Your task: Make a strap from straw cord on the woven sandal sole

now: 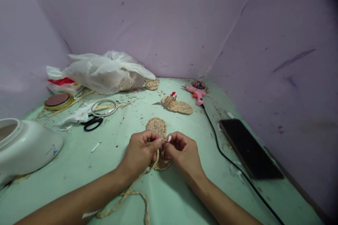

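A small sole-shaped piece of coiled straw braid point(156, 125) lies flat on the green table beneath my hands; its middle is partly hidden by my fingers. My left hand point(144, 151) is closed in a pinch over its left side, on a straw cord point(129, 191) that trails down to the table's near side. Close beside it, fingertips almost touching, my right hand point(183, 149) pinches a small white strip point(169, 139) above the coiled piece. A finished-looking woven slipper point(178, 106) with a red bit on top rests farther back.
A pink glue gun point(196, 95) lies at back right, its black cable point(220, 149) running forward past a phone point(249, 147). Black-handled scissors point(93, 123), a tape roll point(104, 108) and a white container point(29, 146) are at left. A plastic bag point(105, 72) sits behind.
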A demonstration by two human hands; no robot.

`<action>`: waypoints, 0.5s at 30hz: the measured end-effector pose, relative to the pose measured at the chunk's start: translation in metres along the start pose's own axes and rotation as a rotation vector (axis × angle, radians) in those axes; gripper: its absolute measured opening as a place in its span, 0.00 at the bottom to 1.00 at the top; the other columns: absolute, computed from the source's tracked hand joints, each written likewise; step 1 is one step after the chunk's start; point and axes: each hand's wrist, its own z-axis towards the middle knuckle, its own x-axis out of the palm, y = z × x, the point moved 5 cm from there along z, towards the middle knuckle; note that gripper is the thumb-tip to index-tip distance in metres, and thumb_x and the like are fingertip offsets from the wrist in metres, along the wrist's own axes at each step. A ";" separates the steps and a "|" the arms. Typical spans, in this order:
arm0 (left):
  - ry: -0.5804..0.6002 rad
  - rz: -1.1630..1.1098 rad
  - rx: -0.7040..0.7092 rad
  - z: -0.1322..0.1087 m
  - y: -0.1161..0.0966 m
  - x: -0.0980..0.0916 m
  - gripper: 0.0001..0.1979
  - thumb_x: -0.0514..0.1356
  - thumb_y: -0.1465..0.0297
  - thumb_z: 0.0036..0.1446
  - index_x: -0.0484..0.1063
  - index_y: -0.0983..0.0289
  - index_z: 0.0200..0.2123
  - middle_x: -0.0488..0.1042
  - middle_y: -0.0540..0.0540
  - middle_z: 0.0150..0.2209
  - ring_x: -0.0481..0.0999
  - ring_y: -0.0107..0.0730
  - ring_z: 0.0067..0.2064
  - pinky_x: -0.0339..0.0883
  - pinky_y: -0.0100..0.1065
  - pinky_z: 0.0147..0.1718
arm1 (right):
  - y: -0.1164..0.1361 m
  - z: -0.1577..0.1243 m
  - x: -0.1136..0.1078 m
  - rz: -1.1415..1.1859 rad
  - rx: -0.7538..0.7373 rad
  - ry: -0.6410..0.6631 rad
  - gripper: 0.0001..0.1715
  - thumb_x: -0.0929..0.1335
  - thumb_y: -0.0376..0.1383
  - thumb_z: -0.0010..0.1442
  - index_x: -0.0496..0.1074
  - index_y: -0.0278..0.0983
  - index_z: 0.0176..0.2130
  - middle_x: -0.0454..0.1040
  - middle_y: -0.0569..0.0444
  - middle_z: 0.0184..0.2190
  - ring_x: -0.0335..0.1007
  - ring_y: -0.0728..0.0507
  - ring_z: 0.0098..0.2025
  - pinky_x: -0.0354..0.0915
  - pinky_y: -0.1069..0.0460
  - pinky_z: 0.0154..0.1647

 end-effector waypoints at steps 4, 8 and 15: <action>0.000 0.011 -0.012 0.000 0.001 0.000 0.11 0.59 0.64 0.46 0.65 0.66 0.22 0.60 0.44 0.09 0.56 0.19 0.12 0.50 0.22 0.13 | -0.002 0.002 -0.001 -0.013 0.014 0.021 0.05 0.67 0.34 0.40 0.66 0.35 0.22 0.64 0.61 0.14 0.56 0.53 0.16 0.56 0.57 0.17; -0.016 0.008 -0.015 0.001 0.002 -0.002 0.10 0.59 0.64 0.45 0.65 0.66 0.22 0.60 0.44 0.09 0.56 0.18 0.12 0.49 0.22 0.12 | -0.006 0.005 -0.006 -0.147 0.031 0.019 0.05 0.67 0.33 0.41 0.69 0.34 0.24 0.65 0.60 0.15 0.57 0.52 0.16 0.56 0.56 0.18; -0.010 -0.070 -0.071 0.005 0.005 -0.003 0.12 0.60 0.64 0.44 0.66 0.67 0.20 0.60 0.44 0.08 0.54 0.17 0.11 0.46 0.21 0.11 | 0.012 0.014 -0.040 -0.282 -0.141 -0.239 0.11 0.67 0.36 0.47 0.75 0.33 0.32 0.73 0.54 0.20 0.62 0.50 0.19 0.60 0.54 0.21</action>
